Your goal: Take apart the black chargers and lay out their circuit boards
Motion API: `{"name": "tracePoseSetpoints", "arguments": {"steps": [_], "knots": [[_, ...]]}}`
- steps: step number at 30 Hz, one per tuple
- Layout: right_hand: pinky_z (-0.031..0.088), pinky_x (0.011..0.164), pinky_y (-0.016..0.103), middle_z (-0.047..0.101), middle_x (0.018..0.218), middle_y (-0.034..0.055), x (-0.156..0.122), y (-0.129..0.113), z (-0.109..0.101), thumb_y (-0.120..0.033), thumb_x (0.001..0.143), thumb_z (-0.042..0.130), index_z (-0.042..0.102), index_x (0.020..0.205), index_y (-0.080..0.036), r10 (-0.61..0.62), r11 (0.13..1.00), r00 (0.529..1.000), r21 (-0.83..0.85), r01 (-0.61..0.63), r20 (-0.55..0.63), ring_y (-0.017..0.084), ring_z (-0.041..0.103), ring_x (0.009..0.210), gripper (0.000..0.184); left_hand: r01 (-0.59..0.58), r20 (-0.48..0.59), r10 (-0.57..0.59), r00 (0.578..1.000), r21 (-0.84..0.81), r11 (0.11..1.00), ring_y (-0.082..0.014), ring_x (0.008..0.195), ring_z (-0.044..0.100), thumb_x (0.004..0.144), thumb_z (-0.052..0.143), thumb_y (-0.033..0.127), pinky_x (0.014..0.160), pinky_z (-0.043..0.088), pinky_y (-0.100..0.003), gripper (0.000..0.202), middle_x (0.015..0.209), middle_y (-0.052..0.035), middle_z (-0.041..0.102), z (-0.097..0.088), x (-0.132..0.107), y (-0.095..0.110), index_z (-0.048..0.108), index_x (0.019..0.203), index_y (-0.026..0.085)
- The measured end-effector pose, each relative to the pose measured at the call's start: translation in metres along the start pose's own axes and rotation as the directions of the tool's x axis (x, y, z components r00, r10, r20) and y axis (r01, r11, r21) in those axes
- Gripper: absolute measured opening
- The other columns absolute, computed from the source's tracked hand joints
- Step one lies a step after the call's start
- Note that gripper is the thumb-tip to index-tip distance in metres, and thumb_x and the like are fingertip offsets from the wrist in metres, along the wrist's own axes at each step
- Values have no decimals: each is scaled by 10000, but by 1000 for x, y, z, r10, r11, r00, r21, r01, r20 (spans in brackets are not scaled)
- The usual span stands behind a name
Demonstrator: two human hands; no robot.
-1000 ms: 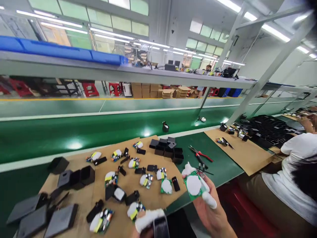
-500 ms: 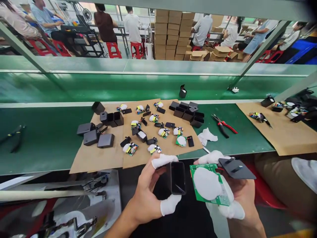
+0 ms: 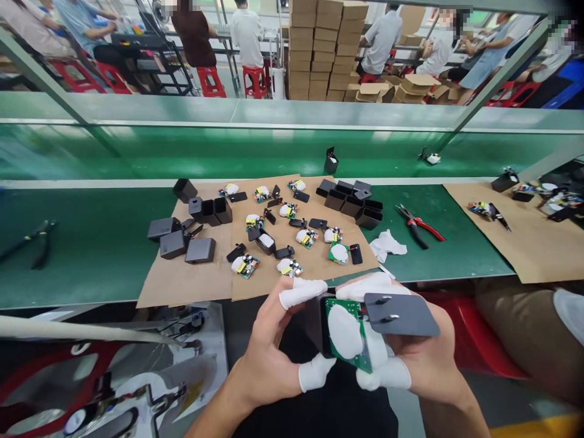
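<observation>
My left hand (image 3: 269,350), with white finger cots, grips a black plastic housing (image 3: 314,325) below the table's front edge. My right hand (image 3: 422,356) holds a green circuit board with a white pad (image 3: 345,333) and a flat dark cover plate with two prongs (image 3: 401,314). The board's edge sits at the mouth of the housing. On the cardboard sheet (image 3: 191,283) beyond lie several more circuit boards (image 3: 245,265), small black parts (image 3: 283,252) and black housings (image 3: 201,250).
Red-handled pliers (image 3: 417,225) and a white cloth (image 3: 387,245) lie on the green bench right of the cardboard. Black pliers (image 3: 34,240) lie far left. A second cardboard sheet (image 3: 524,240) carries parts at right. A seated person's leg (image 3: 524,334) is close on my right. People work behind.
The view dropped from the far shelf to the bench. My hands came together: the board, apart from the housing half a second ago, now meets its opening.
</observation>
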State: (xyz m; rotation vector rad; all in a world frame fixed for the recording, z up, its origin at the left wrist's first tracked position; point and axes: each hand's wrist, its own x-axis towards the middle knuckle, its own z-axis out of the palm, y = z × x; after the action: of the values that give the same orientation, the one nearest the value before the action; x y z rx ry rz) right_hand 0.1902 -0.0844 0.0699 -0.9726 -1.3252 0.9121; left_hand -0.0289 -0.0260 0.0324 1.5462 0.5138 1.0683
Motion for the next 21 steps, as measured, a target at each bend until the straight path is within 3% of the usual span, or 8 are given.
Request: {"name": "tracePoseSetpoints", "arguments": {"steps": [6,14,21], "knots": [[709,824,420,800,1214,111,-3,11,-2,-285,618,1072,751,1362,-300,-28,998,1000,-62,29,6,348,789,1041,811,-37,-8,37,999,12,999,-286,1244,661,721,900,98,1093,587,-407,826,1311,-114,598,-1,2,-2,618,1476,274],[693,763,392,808,1165,84,5,7,3,-283,651,1056,760,1333,-321,-58,993,998,-103,60,25,285,784,880,745,-55,-19,56,998,43,998,-282,1200,661,703,936,130,1028,612,-406,842,1281,-115,620,-1,5,0,628,1472,282],[681,777,367,801,1096,55,2,10,4,-285,665,1051,745,1353,-333,-77,991,997,-109,79,26,262,767,876,754,-44,-25,45,999,54,998,-280,1181,667,692,969,172,1032,613,-412,842,1268,-110,621,-2,4,-3,645,1462,276]]}}
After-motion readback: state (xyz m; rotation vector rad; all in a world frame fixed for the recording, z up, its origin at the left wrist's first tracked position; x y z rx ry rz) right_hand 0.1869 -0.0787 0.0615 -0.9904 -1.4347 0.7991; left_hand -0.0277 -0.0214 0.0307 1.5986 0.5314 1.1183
